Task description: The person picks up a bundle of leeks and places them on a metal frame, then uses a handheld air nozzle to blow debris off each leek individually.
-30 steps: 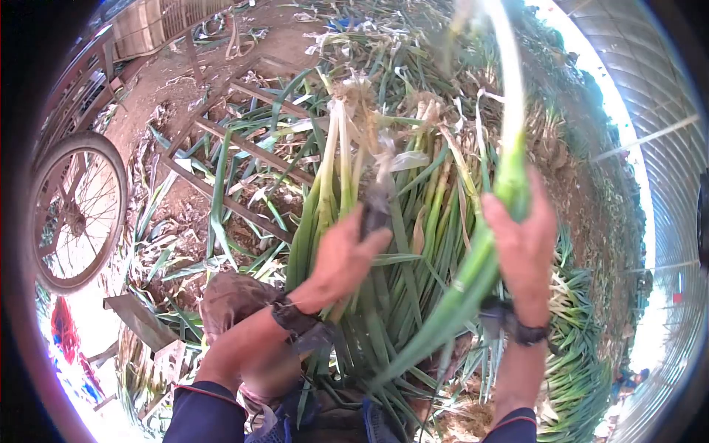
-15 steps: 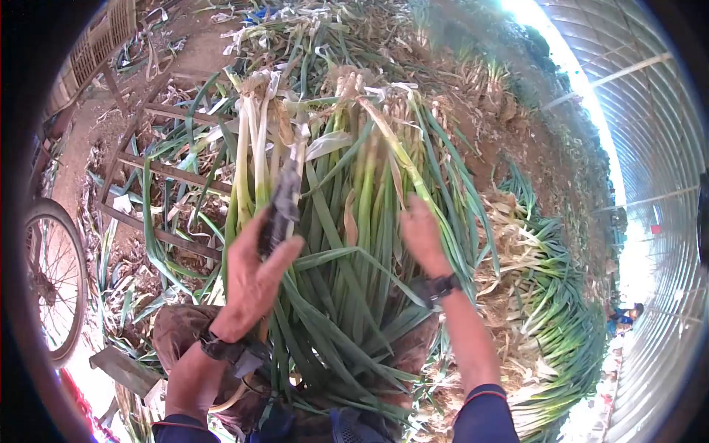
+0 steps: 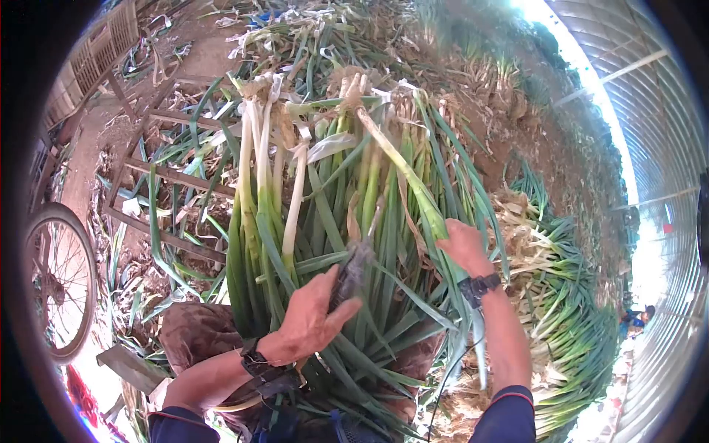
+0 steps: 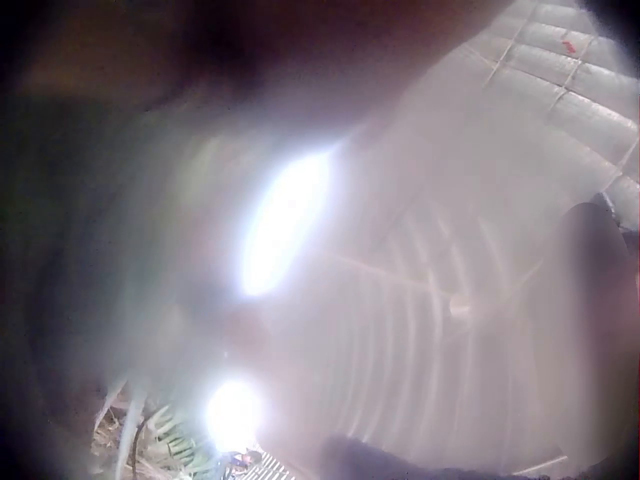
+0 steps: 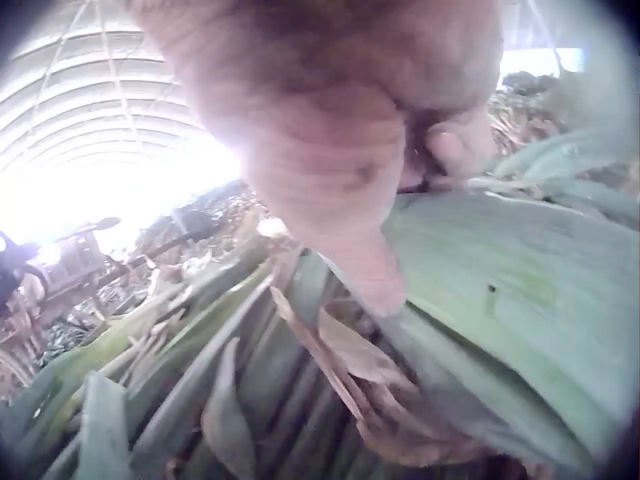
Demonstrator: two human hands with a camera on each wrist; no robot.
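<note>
My left hand (image 3: 314,314) holds a dark tool (image 3: 353,273) with a thin nozzle, above the leaves of a pile of long green onions (image 3: 369,184). On the right of the pile, my right hand (image 3: 465,247) grips one green onion (image 3: 399,162) around its green part; its pale root end points away, up and left. The right wrist view has the thumb pressing on this onion's broad leaves (image 5: 500,300). Several whiter green onions (image 3: 258,155) lie together on the pile's left side. Blur and glare hide the left hand's work in the left wrist view.
A metal frame (image 3: 177,176) and a spoked wheel (image 3: 59,284) are on the left. More green onions (image 3: 569,317) lie in a long row at the right. The person's knee (image 3: 196,332) is beside the pile, and a thin cable (image 3: 443,391) hangs near the right forearm.
A second ago my right hand held a green onion up in the air; it let that go, reached to the pile and now grips another. The tool has moved right and closer.
</note>
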